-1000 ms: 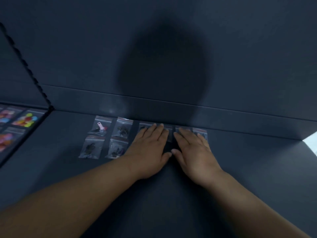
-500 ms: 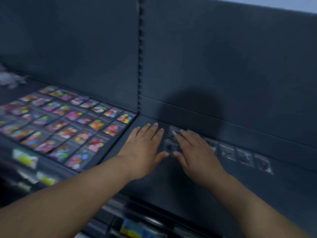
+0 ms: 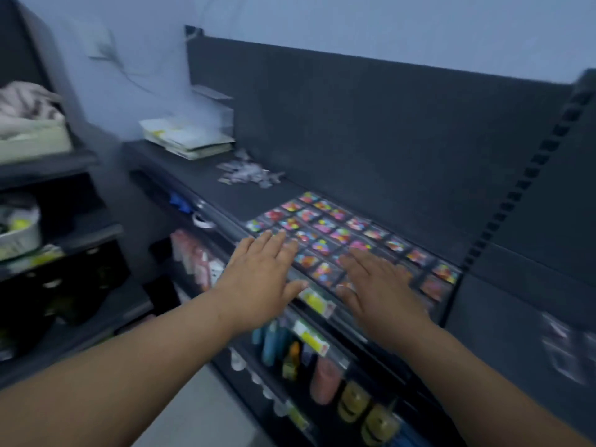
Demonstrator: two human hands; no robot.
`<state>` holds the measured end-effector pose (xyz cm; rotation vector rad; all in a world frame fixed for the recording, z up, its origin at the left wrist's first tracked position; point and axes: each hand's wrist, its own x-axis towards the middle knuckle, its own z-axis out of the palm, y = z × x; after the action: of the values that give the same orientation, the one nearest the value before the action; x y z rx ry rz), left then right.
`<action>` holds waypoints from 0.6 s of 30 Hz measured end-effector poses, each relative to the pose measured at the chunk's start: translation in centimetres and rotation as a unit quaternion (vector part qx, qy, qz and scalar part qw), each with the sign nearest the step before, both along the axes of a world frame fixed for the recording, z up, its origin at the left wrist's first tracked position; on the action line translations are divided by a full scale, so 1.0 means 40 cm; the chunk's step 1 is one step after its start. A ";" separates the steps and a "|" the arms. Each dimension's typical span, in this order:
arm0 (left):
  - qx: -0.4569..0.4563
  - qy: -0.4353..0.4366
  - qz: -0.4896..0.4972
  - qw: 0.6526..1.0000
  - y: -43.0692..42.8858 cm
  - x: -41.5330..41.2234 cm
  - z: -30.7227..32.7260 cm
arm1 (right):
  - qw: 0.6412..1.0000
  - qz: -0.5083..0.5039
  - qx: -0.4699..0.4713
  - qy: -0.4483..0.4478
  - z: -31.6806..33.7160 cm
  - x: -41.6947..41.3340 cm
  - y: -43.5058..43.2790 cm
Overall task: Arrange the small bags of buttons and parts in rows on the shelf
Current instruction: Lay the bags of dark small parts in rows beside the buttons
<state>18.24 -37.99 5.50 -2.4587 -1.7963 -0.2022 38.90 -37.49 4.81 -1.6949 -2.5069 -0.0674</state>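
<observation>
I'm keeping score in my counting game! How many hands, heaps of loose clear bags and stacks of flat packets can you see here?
hands: 2 (left hand, right hand)
heap of loose clear bags: 1
stack of flat packets: 1
Total: 4

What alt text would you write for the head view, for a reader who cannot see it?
A person's left hand and right hand, fingers straight, are spread over rows of small bags of colourful buttons on a dark shelf. A loose pile of clear bags lies farther left.
</observation>
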 end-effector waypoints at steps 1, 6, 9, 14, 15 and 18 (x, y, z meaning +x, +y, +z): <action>-0.004 -0.006 0.011 1.000 -0.002 -0.054 0.005 | 1.000 0.009 -0.002 0.002 0.006 -0.051 0.009; -0.007 -0.021 0.062 0.998 0.006 -0.264 0.034 | 0.999 0.043 -0.024 0.003 0.033 -0.236 0.073; -0.009 -0.034 0.092 0.995 0.035 -0.346 0.038 | 0.998 0.057 -0.021 0.001 0.046 -0.306 0.129; -0.029 -0.042 0.115 0.992 0.121 -0.420 0.022 | 0.997 0.070 -0.017 0.011 0.040 -0.381 0.257; -0.029 -0.041 0.117 0.992 0.147 -0.432 0.018 | 0.997 0.069 -0.021 0.013 0.034 -0.391 0.290; -0.026 -0.035 0.121 0.992 0.247 -0.470 0.006 | 0.997 0.069 -0.024 0.026 0.008 -0.420 0.403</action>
<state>-0.54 -28.10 5.74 -2.2639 -2.1342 -0.2274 22.11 -21.37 5.15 -1.5141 -2.5993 0.0475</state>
